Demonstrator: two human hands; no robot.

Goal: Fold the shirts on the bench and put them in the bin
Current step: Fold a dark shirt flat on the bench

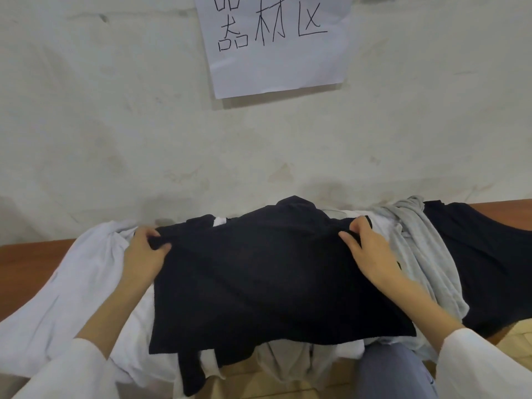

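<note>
A black shirt (259, 280) lies spread over a pile of clothes on the brown bench (31, 263). My left hand (145, 254) pinches its far left corner, thumb over the cloth. At the far right corner my right hand (365, 249) grips the fabric with curled fingers. Under and beside it lie a white shirt (72, 286) on the left, a grey shirt (423, 254) on the right and another black shirt (486, 260) at the far right. No bin is in view.
A pale wall rises right behind the bench, with a white paper sign (276, 44) taped to it. Clothes hang over the bench's near edge (288, 367). My knee in blue-grey trousers (394, 372) is at the lower right.
</note>
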